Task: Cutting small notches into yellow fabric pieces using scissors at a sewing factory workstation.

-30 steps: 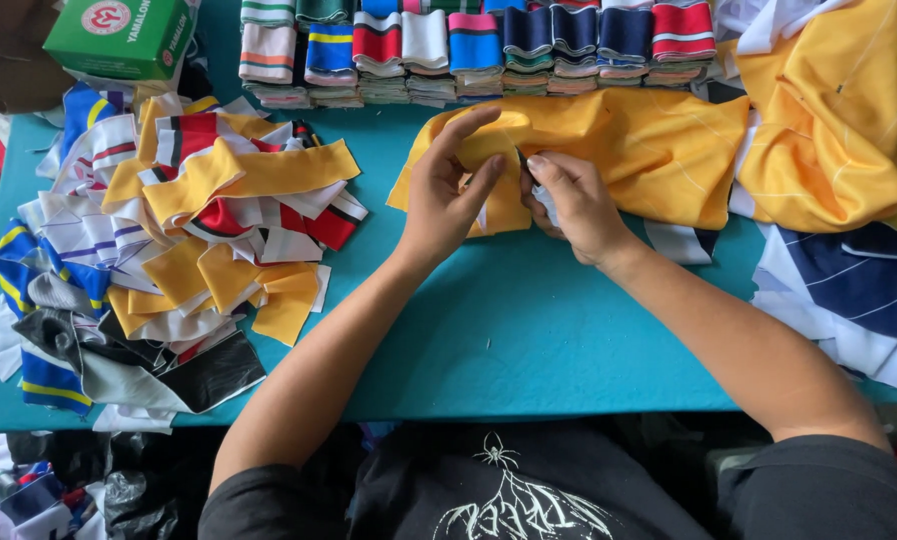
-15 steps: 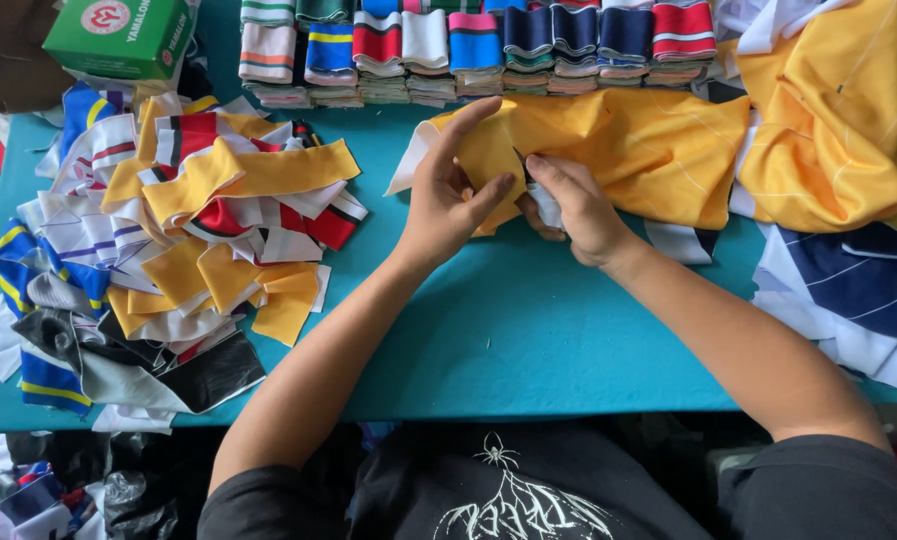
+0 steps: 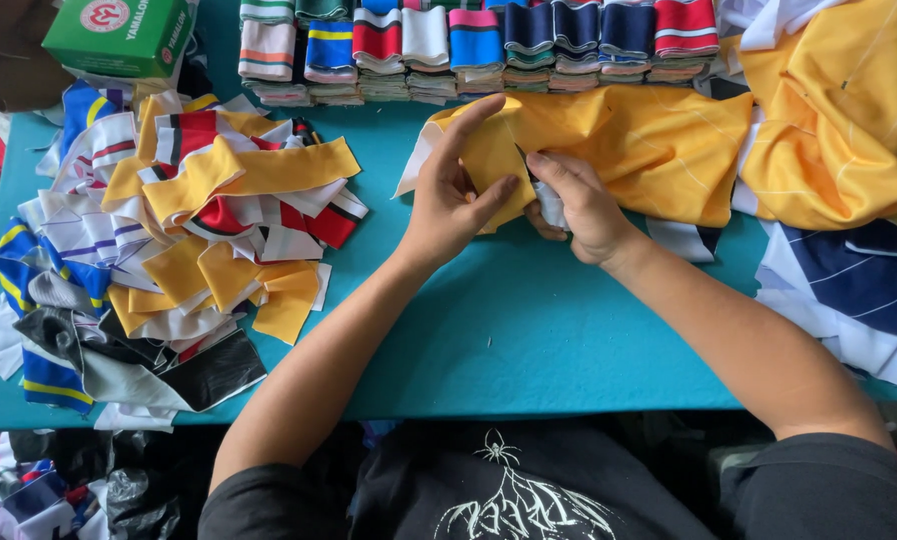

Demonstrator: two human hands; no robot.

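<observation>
a yellow fabric piece (image 3: pixel 649 150) with thin pale lines lies on the far middle of the teal table (image 3: pixel 529 330). the left hand (image 3: pixel 454 195) pinches its folded left edge, fingers partly spread. the right hand (image 3: pixel 579 200) grips the same edge, fingers curled. a green box (image 3: pixel 119 35) sits far left, contents unseen.

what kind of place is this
Probably a garment workshop: neat stacks of striped knit collars line the teal table, a heap of cut fabric pieces lies beside, and both hands work yellow fabric.
</observation>
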